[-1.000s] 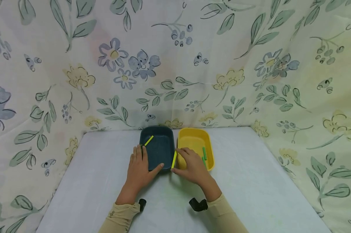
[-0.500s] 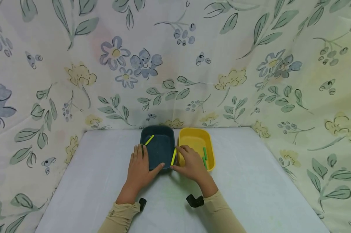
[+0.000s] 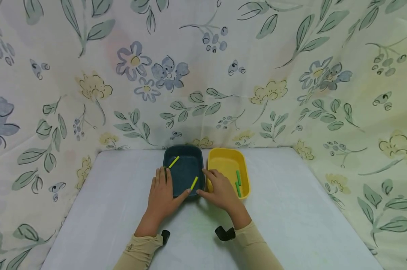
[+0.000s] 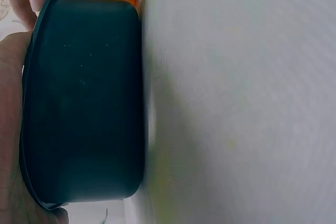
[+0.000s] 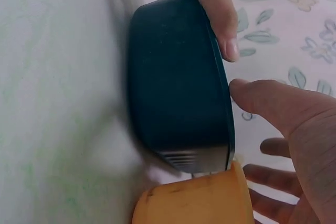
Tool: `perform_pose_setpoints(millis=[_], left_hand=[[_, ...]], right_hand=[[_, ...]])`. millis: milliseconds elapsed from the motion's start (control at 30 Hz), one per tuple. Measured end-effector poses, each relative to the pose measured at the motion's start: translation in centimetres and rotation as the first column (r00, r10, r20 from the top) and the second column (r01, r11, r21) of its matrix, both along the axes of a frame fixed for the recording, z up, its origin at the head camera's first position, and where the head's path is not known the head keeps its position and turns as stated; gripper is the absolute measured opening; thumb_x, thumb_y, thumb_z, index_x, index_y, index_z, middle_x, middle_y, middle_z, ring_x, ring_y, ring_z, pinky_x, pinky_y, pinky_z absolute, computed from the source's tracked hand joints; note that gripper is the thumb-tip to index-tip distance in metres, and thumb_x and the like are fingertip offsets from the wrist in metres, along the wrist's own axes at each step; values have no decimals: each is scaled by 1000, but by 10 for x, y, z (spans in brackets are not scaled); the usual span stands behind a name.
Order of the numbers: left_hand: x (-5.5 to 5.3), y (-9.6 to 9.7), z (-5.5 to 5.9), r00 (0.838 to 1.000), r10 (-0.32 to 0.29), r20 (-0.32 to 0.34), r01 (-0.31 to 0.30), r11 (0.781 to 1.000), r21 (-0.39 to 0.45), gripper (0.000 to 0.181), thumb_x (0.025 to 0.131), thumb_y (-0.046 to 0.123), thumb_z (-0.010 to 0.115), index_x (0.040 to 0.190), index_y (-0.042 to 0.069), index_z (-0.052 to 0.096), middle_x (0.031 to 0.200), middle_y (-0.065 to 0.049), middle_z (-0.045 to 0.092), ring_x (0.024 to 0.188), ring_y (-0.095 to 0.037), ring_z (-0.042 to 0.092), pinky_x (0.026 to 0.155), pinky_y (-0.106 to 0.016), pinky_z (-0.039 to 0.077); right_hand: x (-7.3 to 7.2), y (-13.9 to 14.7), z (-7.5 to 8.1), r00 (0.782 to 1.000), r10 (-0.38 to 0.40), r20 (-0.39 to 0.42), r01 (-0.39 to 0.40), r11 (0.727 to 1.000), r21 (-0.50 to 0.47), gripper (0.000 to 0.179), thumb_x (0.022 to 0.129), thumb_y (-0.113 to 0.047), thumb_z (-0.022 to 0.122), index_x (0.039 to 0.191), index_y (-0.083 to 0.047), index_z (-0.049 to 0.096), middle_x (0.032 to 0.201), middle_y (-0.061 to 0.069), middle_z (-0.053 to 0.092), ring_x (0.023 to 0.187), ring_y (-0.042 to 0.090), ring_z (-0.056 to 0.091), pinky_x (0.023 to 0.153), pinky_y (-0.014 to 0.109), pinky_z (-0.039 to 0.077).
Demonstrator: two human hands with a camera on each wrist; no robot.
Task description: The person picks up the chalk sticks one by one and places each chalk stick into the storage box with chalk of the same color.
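My left hand point(image 3: 161, 197) rests on the near left corner of a dark blue container point(image 3: 184, 172). Its straight fingers lie at the left side and its thumb at the front rim. Inside are two short, slim, chalk-like yellow sticks: one yellow stick point(image 3: 174, 162) at the far left, another yellow stick point(image 3: 194, 182) near the left thumb. Over the container's right rim, my right hand point(image 3: 222, 191) has thumb and forefinger apart with nothing between them. The right wrist view shows that thumb point(image 5: 262, 95) right at the dark rim, the other fingers above the yellow container.
Against the dark one's right side stands a yellow container point(image 3: 223, 159), looking orange in the wrist views. It holds two green sticks, the farther green stick point(image 3: 238, 177) and the nearer green stick point(image 3: 238, 189). A flowered cloth point(image 3: 203, 75) rises behind the white table point(image 3: 301, 210).
The yellow stick that my right thumb and forefinger pinched over the dark container's right rim has been let go and lies inside it. My left hand has stayed in place.
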State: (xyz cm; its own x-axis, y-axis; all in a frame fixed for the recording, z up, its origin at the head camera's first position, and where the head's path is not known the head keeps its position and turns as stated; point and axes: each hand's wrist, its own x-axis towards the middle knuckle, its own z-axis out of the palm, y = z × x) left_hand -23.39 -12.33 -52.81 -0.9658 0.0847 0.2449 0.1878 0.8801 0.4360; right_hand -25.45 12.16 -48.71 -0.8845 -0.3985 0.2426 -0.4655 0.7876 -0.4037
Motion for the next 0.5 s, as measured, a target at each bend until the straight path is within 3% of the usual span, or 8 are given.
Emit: perform_pose_setpoints(millis=[267, 500], left_hand=[[0, 1, 1, 1000, 2, -18, -2, 1000, 5, 120, 93, 79, 58, 167, -6, 18, 175, -31, 13, 164, -48, 10, 130, -66, 17], [1, 1, 0, 1000, -2, 0, 2, 1000, 9, 120, 93, 79, 59, 167, -7, 18, 175, -30, 10, 165, -47, 5, 131, -65, 16]], right_hand=[[5, 10, -2, 999, 5, -37, -7, 998, -59, 74, 93, -46, 82, 155, -15, 57, 145, 11, 62, 123, 33, 66, 103, 55, 55], [10, 20, -5, 999, -32, -30, 29, 997, -78, 76, 92, -48, 82, 156, -15, 55, 146, 9, 63, 130, 32, 62, 110, 53, 52]])
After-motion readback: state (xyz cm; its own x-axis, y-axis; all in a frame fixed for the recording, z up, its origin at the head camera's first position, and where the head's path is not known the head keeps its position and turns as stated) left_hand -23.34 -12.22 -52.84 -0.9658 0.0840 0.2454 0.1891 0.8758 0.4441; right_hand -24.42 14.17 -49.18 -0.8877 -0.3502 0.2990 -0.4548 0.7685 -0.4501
